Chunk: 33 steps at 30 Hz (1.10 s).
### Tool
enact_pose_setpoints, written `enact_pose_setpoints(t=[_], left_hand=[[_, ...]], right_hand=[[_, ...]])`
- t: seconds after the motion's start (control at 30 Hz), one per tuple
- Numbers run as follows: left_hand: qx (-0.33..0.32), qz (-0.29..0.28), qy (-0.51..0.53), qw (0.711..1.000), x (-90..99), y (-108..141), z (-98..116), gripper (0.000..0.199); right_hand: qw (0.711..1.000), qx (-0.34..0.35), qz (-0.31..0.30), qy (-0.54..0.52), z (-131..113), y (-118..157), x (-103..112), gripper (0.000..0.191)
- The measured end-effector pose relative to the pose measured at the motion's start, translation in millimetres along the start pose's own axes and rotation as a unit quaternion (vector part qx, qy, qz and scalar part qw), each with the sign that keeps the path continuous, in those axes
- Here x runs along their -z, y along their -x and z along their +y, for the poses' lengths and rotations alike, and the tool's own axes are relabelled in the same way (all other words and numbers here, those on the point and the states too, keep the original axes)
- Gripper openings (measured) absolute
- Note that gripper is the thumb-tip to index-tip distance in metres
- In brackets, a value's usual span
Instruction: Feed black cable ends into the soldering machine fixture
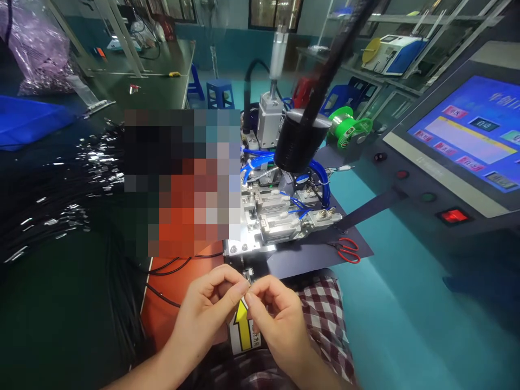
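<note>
Both hands [244, 306] are pinched nearly together above the yellow arrow label [244, 327]; what is gripped cannot be told. Red-handled scissors [348, 251] are seen near the machine [280, 211].

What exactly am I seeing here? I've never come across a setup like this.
There is no robot: these are a person's bare hands, seen by one camera worn on the head, looking forward and down. The left hand and right hand meet at the fingertips, pinching; whether they hold something tiny, I cannot tell. Just beyond is a metal machine with blue tubes. Red-handled scissors lie on the dark plate beside it. To the left are an orange surface and a heap of dark cables; to the right, a lit screen. A blocky patch hides part of the middle.
</note>
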<state>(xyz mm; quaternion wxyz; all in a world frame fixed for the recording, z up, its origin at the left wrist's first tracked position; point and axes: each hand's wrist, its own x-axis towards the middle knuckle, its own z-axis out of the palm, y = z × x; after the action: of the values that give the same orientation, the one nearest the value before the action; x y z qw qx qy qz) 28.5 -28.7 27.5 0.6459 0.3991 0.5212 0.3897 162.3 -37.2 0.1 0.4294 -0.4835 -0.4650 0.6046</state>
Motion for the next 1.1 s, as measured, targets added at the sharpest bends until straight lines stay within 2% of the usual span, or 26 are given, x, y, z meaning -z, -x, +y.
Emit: enact_pose_setpoints(t=[0.13,0.27,0.4,0.53,0.7,0.93,1.1], left_hand=[[0.027,-0.007,0.044,0.999,0.5,-2,2,0.025],[0.050,-0.007,0.064,0.997,2.9,-4,1,0.026],[0.079,-0.009,0.055,0.995,4.7,-6,2,0.026],[0.094,-0.020,0.044,0.994,4.6,-7,7,0.027],[0.084,-0.055,0.016,0.995,6.4,-7,9,0.027],[0.100,-0.079,0.022,0.992,9.9,-9,6,0.025],[0.136,-0.064,-0.001,0.989,6.5,-8,6,0.023]], right_hand=[[1.000,0.000,-0.006,0.007,1,0,-1,0.020],[0.999,-0.039,-0.007,-0.013,4,-1,-4,0.021],[0.997,-0.064,-0.028,-0.030,0,-4,3,0.019],[0.998,-0.052,-0.029,-0.037,-7,-7,13,0.015],[0.997,-0.035,-0.023,-0.065,-7,-10,12,0.015],[0.982,-0.095,-0.109,-0.125,-3,-20,19,0.024],[0.977,-0.087,-0.169,-0.096,-4,-25,28,0.023]])
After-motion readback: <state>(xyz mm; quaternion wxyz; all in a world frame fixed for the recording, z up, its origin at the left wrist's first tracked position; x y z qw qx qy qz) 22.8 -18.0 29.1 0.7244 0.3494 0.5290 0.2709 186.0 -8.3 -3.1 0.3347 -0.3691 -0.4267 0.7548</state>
